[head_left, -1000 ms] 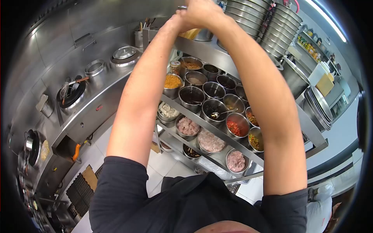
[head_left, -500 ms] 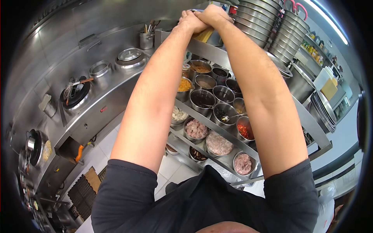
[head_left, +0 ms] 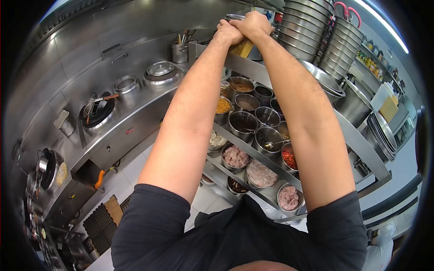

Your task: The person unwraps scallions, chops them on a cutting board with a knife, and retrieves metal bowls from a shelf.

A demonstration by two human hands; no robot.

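Note:
Both arms reach far forward to the top shelf of a steel rack. My left hand [head_left: 229, 33] looks closed, its fingers curled, and what it grips, if anything, is hidden. Beside it and partly overlapping is my right hand [head_left: 254, 25], also closed, knuckles up, its fingers turned away from me. Right behind the hands shows the rim of a round metal container [head_left: 235, 17]. Below them, between the wrists, is a yellow, flat-sided object [head_left: 244, 48], mostly covered by the arms.
Under the hands, rack shelves hold steel pots of sauces, a pot of chopped red peppers [head_left: 290, 156] and bowls of raw meat [head_left: 235, 156]. Stacked steel pots [head_left: 304, 31] rise at right. A stove counter [head_left: 135, 106] with a wok and whisk [head_left: 92, 107] curves along the left.
The whole view has shifted slightly right and down. Both hands stay together at the same spot on the top shelf, with little visible movement.

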